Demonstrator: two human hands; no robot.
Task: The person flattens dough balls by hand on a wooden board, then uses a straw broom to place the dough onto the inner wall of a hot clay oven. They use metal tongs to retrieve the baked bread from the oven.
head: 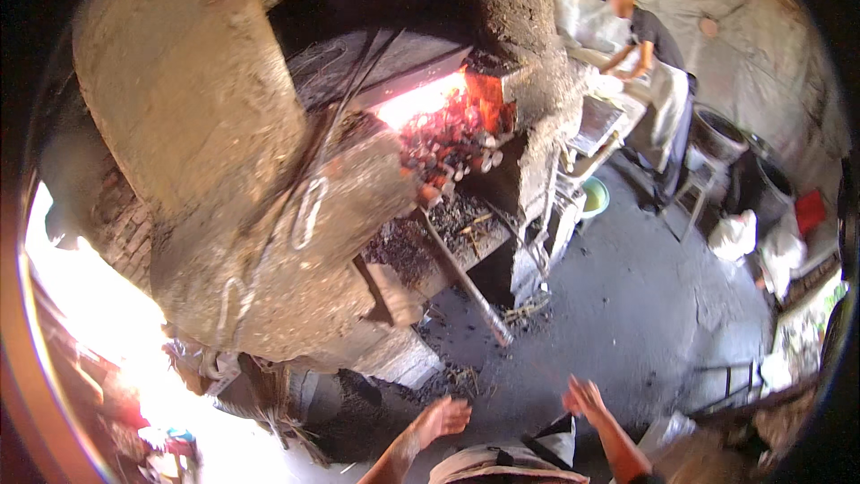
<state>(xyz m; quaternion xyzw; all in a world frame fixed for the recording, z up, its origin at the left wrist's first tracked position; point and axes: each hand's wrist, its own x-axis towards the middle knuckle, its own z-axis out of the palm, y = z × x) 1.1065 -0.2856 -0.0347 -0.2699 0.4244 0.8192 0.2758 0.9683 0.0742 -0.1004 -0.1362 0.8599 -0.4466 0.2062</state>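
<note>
Both of my hands are held out low in the head view, on either side of a pale cloth [484, 460] at my waist. My left hand [443, 419] is above the dark floor with its fingers loosely curved, and nothing shows in it. My right hand [583, 398] has its fingers partly spread, and I see no object in it. Ahead of me a clay oven [222, 148] holds glowing coals [447, 141] and a bright fire at its mouth. A long pole [467, 282] leans from the coals down to the floor, beyond both hands.
A person [655, 54] stands at a work table [598, 124] at upper right. Near them are a green basin [594, 197], large dark pots [719, 131] and white sacks [734, 235]. Wire-like metal loops [309, 213] hang against the oven's side. Ash and straw [457, 380] lie on the floor.
</note>
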